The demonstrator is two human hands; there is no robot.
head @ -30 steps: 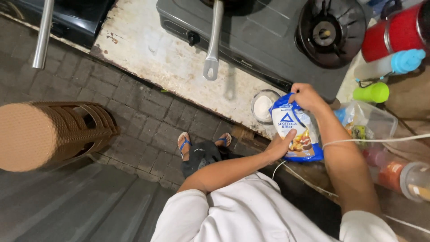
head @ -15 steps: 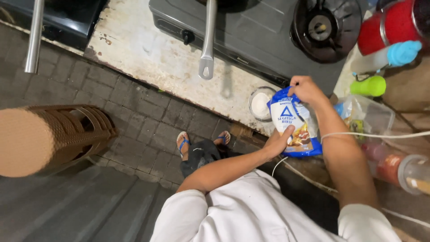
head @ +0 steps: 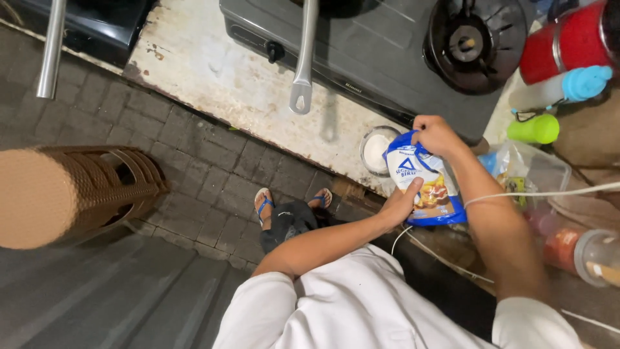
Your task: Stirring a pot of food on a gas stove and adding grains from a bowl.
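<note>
bag: blue-white pouch (head: 423,187), upright-ish, held over the counter's near edge, just right of the cup (head: 376,150). Same spot as a sec ago, no real shift.
L hand: my left hand (head: 399,203) cups the bag's lower left side, thumb on the front. Half a sec back the thumb sat a bit lower; now it presses higher on the print. Grip closed round the bag.
R hand: right hand (head: 438,134) pinches the bag's top corner, fingers curled tight on the seam. Was there 1 s ago too, wrist now bent more inward.
change: small only. Hands re-seated on the bag, view slid a little so the stove (head: 387,52) sits higher in frame. I'd judge the top is being worked open, can't tell if it's torn yet.
cup: small round one w/ white stuff inside, near the counter's front edge, touching or almost touching the bag, can't tell which.
stove side: burner (head: 471,42) at right, a long metal handle (head: 303,58) hangs over the counter (head: 213,71).
right edge: red canister (head: 562,45), green cap (head: 533,128), clear tub (head: 536,171) behind my right forearm.
floor: paving, my sandalled feet, brown stool (head: 71,194) at left.
</note>
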